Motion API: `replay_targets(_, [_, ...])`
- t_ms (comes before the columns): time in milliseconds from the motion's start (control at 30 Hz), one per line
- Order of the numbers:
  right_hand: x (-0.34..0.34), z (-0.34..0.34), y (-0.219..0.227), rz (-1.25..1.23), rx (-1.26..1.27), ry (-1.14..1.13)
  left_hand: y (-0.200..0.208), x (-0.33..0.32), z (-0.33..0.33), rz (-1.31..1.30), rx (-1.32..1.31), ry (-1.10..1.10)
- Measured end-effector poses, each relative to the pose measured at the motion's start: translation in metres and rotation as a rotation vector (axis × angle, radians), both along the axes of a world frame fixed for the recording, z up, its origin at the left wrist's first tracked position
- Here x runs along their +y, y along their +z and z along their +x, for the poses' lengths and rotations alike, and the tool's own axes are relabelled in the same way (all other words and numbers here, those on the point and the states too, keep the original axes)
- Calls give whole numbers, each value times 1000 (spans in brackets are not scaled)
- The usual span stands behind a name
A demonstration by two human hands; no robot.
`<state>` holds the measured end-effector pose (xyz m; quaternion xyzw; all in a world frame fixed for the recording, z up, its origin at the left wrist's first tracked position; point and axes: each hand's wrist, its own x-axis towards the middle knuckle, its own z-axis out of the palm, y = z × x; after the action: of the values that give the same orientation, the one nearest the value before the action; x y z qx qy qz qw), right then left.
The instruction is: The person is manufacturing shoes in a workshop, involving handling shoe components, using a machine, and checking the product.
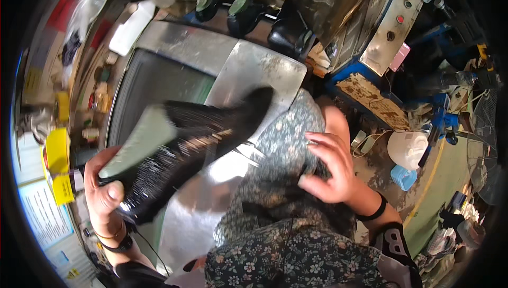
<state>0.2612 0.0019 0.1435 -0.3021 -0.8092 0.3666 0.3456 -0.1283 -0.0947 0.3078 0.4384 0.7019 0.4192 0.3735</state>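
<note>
A glossy black shoe upper (182, 156), blurred by motion, is stretched over a pale green shoe last (148, 137). My left hand (103, 185) grips it at the lower left end, with the thumb on top and the other fingers partly hidden behind. The shoe tilts up to the right, above a metal worktop (264, 66) and a dark belt. A few loose thread-like strands (248, 153) show by its right side. Over the floral apron (286, 245), my right hand (330, 166) is held apart from the shoe, its fingers spread with nothing in them.
More black shoes on green lasts (241, 10) stand behind the worktop. A blue-edged machine with a button panel (394, 21) rises at the back right. On the floor to the right are a white jug (407, 148) and a light-blue container (403, 177). A yellow box (57, 158) hangs at left.
</note>
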Motion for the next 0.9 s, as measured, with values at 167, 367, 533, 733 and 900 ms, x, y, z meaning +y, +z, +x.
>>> replay_targets(167, [-86,-49,73,186,215,373,26,1,78,-330,-181,-526])
replay_targets(367, [-97,-19,8,-612,510,-162,-76,19,175,-11,-251,-721])
replay_targets(533, [-68,38,-15,-622,128,-114,-113,15,205,-69,323,-730])
replay_targets(733, [-24,12,-3,-420,25,-25,-162,37,205,270,313,-555])
replay_targets(900, [-12,-3,-12,-363,85,23,-202,42,206,249,-53,-487])
